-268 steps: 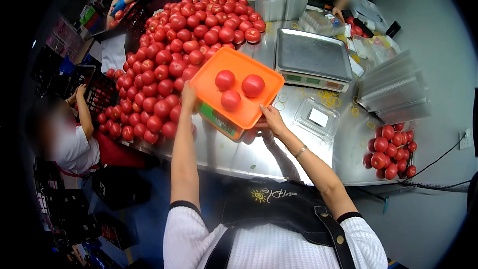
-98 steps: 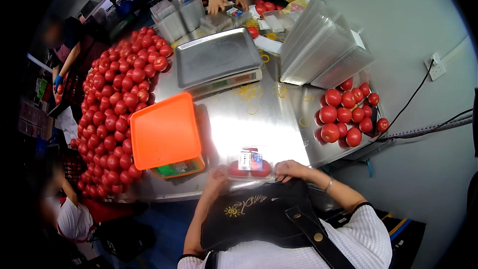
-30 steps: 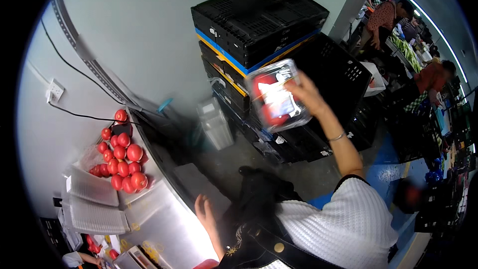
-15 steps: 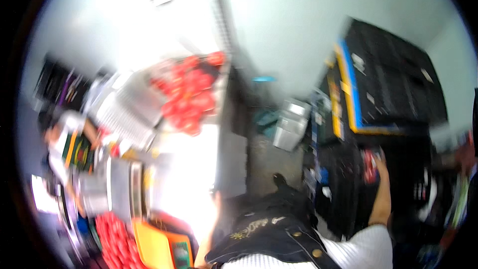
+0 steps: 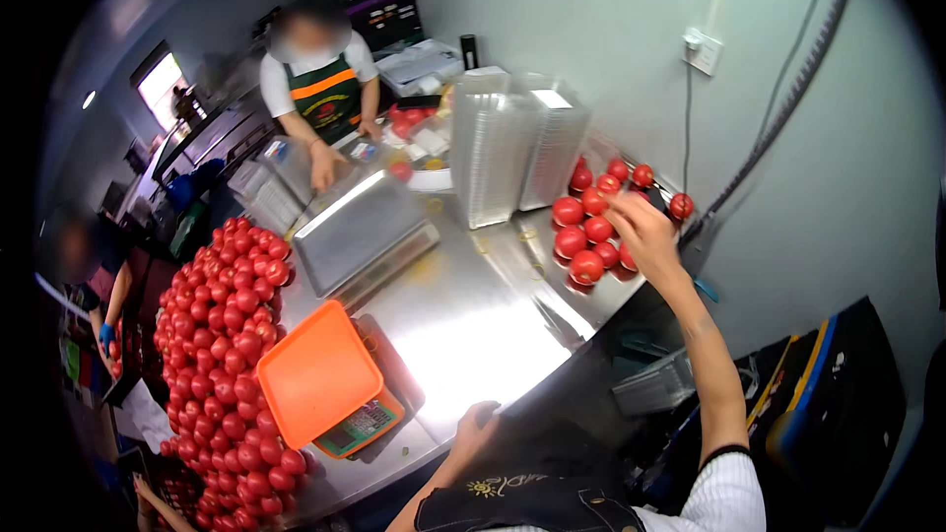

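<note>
My right hand (image 5: 641, 229) reaches over a loose group of tomatoes (image 5: 585, 267) at the right end of the metal table (image 5: 463, 320). Its fingers are parted and bent down, with the tips at the tomatoes; no tomato is plainly in its grip. Low by the table's front edge, my left hand (image 5: 477, 430) is loosely curled with thumb and fingers apart, holding nothing visible. Left of it sits an orange-topped scale (image 5: 321, 374). Behind the tomatoes stand tall stacks of clear plastic trays (image 5: 483, 153).
A big heap of tomatoes (image 5: 222, 335) covers the table's left side. A metal-topped scale (image 5: 360, 232) stands mid-table. Across from me, a person in a green apron (image 5: 325, 94) handles clear packs. Black crates (image 5: 838, 404) stand at right; a cable (image 5: 778, 138) runs down the wall.
My view has swung left from the black crates to the table. My right hand has left a red pack by the crates and is over the tomatoes.
</note>
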Tool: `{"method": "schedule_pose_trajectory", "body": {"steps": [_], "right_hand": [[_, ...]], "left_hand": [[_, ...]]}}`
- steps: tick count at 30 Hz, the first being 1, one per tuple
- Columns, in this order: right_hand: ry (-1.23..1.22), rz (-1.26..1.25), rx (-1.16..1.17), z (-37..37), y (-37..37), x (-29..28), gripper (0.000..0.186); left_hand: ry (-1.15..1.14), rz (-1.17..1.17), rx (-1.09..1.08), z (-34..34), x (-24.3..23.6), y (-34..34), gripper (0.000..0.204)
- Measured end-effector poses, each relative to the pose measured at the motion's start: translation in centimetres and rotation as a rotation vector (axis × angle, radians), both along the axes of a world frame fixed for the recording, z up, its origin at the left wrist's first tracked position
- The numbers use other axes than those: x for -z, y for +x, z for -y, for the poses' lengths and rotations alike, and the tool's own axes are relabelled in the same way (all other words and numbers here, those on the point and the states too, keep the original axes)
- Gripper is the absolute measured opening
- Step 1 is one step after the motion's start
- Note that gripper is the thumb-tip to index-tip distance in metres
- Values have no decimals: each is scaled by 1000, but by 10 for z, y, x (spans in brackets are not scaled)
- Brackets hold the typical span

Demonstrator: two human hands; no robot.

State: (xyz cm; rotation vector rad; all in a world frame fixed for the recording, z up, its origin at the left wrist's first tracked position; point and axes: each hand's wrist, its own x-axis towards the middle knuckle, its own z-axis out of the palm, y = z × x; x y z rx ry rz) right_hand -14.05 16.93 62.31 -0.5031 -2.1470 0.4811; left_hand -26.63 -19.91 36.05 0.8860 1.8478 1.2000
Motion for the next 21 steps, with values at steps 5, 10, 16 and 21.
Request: {"method": "schedule_pose_trajectory", "body": {"steps": [5, 10, 16, 21], "right_hand": [[521, -7, -8, -107, -191, -14, 19], [67, 239, -358, -166, -239, -12, 20], [-34, 140, -445, -167, -243, -15, 19], [-124, 145, -409, -175, -233, -6, 17]], "left_hand": [[15, 103, -148, 36, 38, -29, 30], [172, 444, -605, 55, 3, -24, 31], [192, 472, -925, 55, 10, 2, 32], [125, 496, -945, 42, 9, -1, 26]]}}
